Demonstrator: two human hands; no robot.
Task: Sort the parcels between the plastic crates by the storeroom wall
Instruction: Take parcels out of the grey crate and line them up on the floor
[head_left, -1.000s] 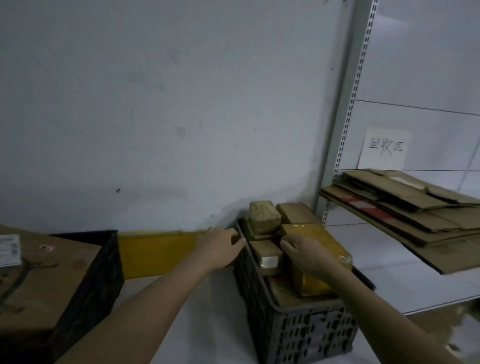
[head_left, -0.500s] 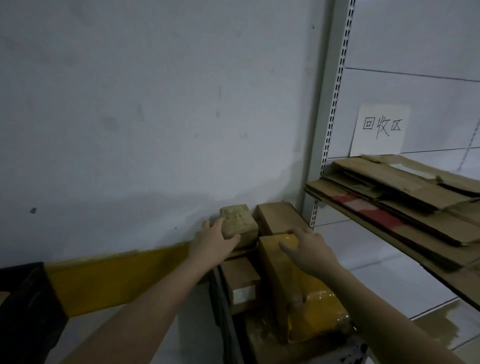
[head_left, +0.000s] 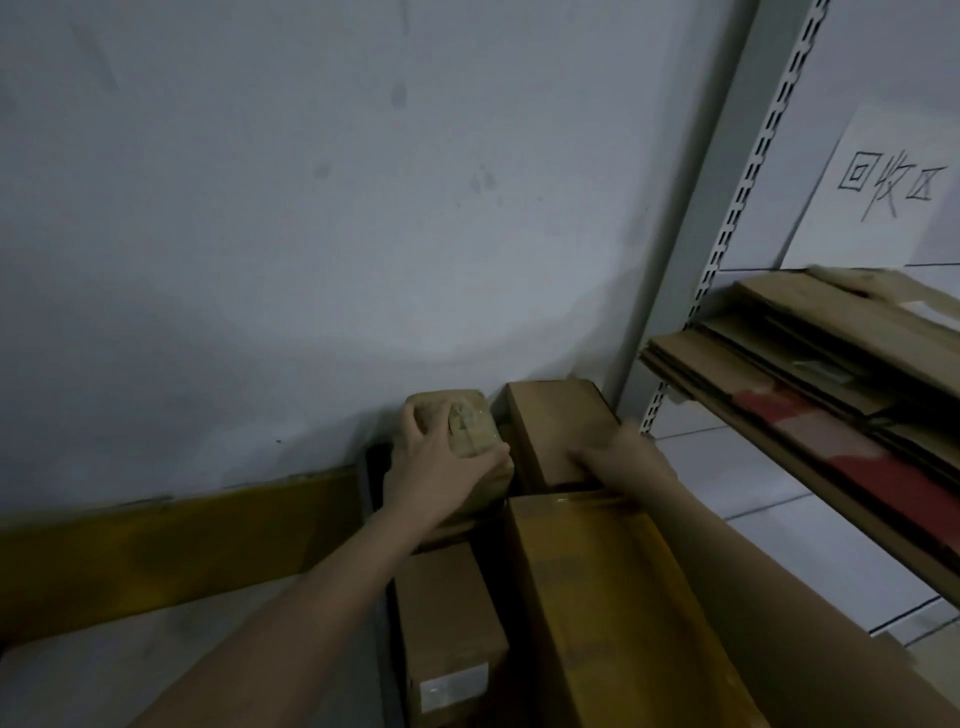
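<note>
Handwritten in dark marker on a white paper sheet (head_left: 883, 192) taped to the white back panel behind the shelf: three Chinese characters, 回收区. Sheet cut off by the right edge, lower part hidden behind the stack of flattened cardboard (head_left: 831, 353). On the near end of a small brown parcel (head_left: 452, 623), a white label (head_left: 453, 692), too blurred to read. Nothing else legible on the parcels or the wall.

Dim, bluish, soft-focus view; broad shadow low on the wall (head_left: 311, 260); wide-angle bending at edges.
</note>
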